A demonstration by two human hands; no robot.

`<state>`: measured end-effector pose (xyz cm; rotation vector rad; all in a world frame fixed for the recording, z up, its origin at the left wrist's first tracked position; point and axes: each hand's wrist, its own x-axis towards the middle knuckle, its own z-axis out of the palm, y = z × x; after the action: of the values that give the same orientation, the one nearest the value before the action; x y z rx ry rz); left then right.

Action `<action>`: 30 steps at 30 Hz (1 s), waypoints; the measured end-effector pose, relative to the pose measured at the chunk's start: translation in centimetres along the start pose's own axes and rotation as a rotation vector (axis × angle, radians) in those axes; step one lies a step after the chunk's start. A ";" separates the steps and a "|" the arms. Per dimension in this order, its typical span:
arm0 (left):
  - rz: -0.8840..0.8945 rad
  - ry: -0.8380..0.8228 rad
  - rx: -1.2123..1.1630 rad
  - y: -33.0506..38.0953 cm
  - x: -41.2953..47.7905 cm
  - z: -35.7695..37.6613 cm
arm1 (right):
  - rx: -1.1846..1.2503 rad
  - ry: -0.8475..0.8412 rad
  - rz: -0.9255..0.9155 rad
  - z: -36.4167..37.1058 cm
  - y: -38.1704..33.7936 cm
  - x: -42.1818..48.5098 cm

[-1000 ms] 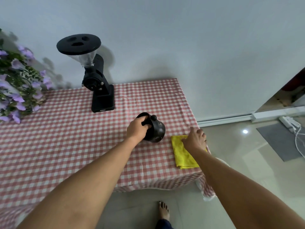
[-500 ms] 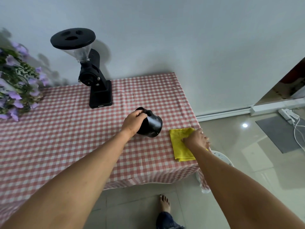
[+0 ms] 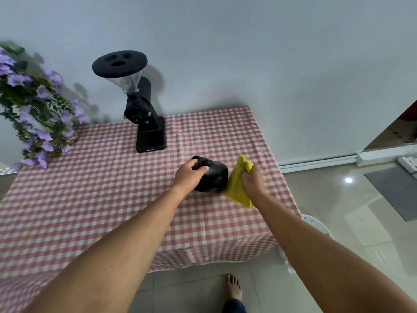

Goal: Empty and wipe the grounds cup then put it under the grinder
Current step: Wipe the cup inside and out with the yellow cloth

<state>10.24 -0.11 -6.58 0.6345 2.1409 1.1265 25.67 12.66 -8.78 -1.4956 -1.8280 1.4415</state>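
The black grounds cup is tilted on its side just above the checked tablecloth, and my left hand grips it at its rim. My right hand holds a bunched yellow cloth lifted off the table, touching the cup's right side. The black grinder with a clear hopper and black lid stands at the back of the table, apart from the cup, its base platform bare.
The table with its red-and-white checked cloth ends just right of my right hand. Purple flowers hang over the back left corner. A white round bin stands on the floor below the table's right edge. My foot is below.
My right hand has gathered the yellow cloth from flat on the table, lifted it and brought it against the cup. My left hand has tipped the cup further over.
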 end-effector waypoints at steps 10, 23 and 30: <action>-0.029 0.083 -0.182 -1.0 -0.6 -0.5 | -0.293 -0.410 -0.301 4.8 -1.0 -4.2; -0.007 0.024 -0.226 -1.5 -0.9 -1.1 | -0.300 -0.223 -0.262 6.3 -0.8 -2.1; 0.004 -0.046 -0.151 -1.7 -1.2 -2.3 | -0.646 -0.267 -0.632 6.7 -0.3 -2.8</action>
<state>9.24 -3.04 -6.68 0.5903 1.9951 1.2497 21.32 7.10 -10.42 -0.8032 -2.7730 0.7984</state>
